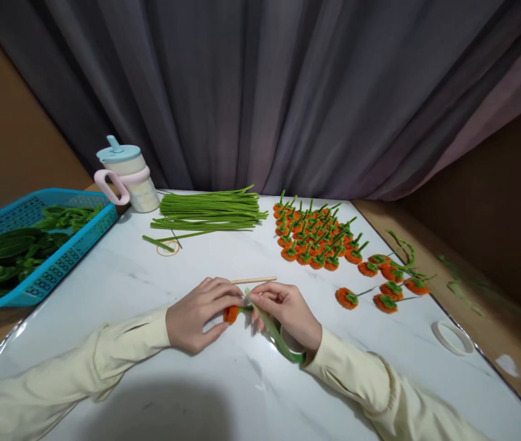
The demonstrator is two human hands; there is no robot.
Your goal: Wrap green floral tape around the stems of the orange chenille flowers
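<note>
My left hand (201,313) is closed on a small orange fuzzy pipe-cleaner piece (231,314), whose green stem points right towards my other hand. Thumb and forefinger of my right hand (286,310) pinch the pale end of a strip of green floral tape (272,327) beside that stem. The tape's roll (293,355) lies against the right palm and wrist, partly hidden. Just beyond my fingertips rests a thin wooden stick (255,280). Whether the tape touches the stem is too small to tell.
Green pipe cleaners (209,210) lie bundled at the back, near a lidded tumbler (129,177). Several orange pieces with green stems (318,233) stand in rows, others (386,302) lie right. A blue basket (65,254) holds green leaves. A white ring (453,338) lies near the right edge.
</note>
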